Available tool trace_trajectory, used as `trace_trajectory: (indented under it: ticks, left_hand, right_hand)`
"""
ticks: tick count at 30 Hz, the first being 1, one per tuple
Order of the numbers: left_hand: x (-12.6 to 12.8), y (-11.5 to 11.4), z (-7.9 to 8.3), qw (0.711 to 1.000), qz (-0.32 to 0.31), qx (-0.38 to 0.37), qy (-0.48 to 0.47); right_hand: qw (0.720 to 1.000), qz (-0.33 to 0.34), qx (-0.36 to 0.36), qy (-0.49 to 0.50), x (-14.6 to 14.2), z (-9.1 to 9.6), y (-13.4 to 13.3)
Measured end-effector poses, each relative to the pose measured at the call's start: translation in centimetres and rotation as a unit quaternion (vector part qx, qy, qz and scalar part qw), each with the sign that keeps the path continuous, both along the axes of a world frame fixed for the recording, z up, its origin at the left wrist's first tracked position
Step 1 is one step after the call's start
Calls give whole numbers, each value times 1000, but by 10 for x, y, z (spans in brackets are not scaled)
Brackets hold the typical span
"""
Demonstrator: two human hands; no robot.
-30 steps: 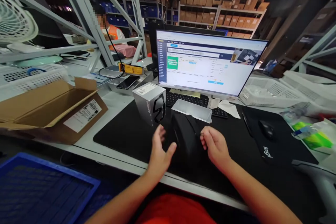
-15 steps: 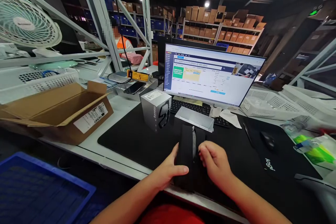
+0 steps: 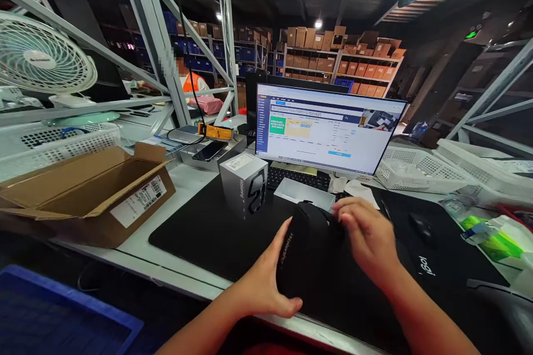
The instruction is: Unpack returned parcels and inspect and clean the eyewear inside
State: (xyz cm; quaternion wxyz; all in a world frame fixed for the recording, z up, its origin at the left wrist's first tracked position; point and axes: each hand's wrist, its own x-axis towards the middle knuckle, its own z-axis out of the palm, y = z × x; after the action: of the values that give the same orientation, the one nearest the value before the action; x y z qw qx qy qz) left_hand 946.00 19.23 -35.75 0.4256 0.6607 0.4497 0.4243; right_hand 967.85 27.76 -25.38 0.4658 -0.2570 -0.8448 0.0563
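Observation:
A black case (image 3: pixel 306 255) with pale lettering along its left side is in front of me, over the black desk mat (image 3: pixel 200 216). My left hand (image 3: pixel 266 283) grips it from the left, thumb at the near end and fingers along the side. At the far right of the case, my right hand (image 3: pixel 370 233) has its fingers bent and pinched at the edge of what looks like its flap. Dark on dark hides the exact outline there. Just beyond lies a pale open tray-like box part (image 3: pixel 303 193). The silver-grey printed box (image 3: pixel 244 186) stands upright to its left.
An open cardboard box (image 3: pixel 137 199) lies on the left, above a blue crate (image 3: pixel 62 310). Behind are a monitor (image 3: pixel 320 133) and keyboard (image 3: pixel 291 178). A mouse (image 3: pixel 421 226) and white baskets (image 3: pixel 412 169) are on the right. A person in an orange vest (image 3: pixel 191 83) is farther back.
My right hand has moved up and right, spreading the case's top wider. The case has turned so its lettered left side shows. My view has tilted slightly upward.

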Motion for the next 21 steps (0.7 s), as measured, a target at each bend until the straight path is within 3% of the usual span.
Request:
trace_trajectory:
  ticks: [5, 11, 15, 19, 21]
  left_hand:
    - [-1, -1, 8, 996, -54, 22, 69]
    - [-12, 2, 10, 982, -78, 88, 149]
    - [-16, 5, 15, 974, -67, 123, 180]
    - [-11, 4, 25, 961, -38, 151, 229]
    - [-9, 4, 27, 940, -7, 187, 287]
  right_hand:
    - [996, -57, -16, 63, -3, 17, 15]
    - [985, 34, -161, -48, -20, 15, 52]
    - [979, 41, -183, -75, -21, 0, 67]
    - [946, 145, -265, -119, -4, -5, 67]
    - [938, 152, -300, -87, 12, -2, 59]
